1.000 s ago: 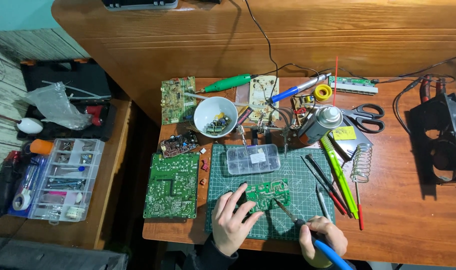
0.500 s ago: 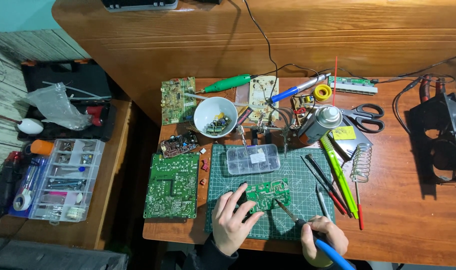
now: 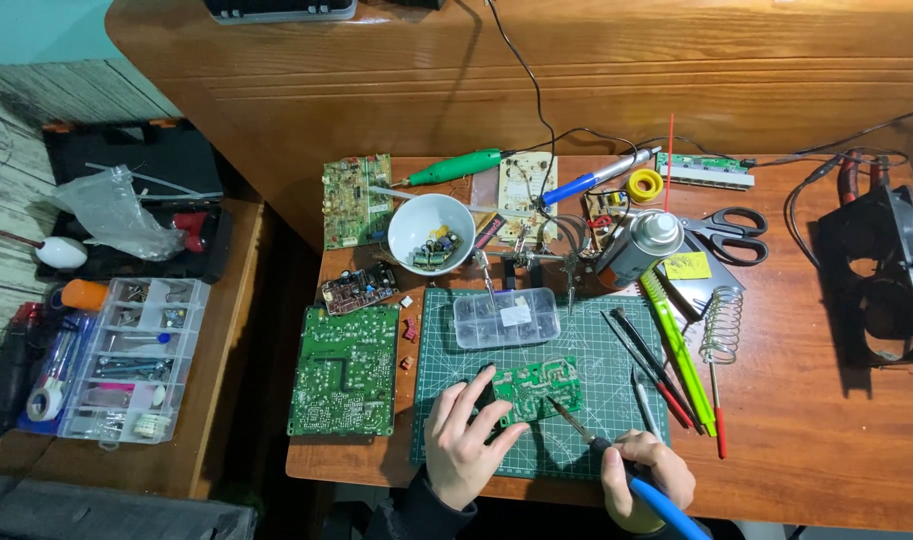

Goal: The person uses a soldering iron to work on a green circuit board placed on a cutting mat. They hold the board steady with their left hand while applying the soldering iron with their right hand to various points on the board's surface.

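The wooden table lay bare toward its right front, while the cutting mat sat near the front edge. On it rested the small green circuit board. The left hand spread its fingers, pressing the board's left end. The right hand was curled tight round a blue-handled soldering iron, tip seemingly touching the board.

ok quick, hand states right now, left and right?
Left hand: open, fingers spread, pressing the small green circuit board onto the cutting mat.
Right hand: closed around the blue-handled soldering iron, tip at the board.
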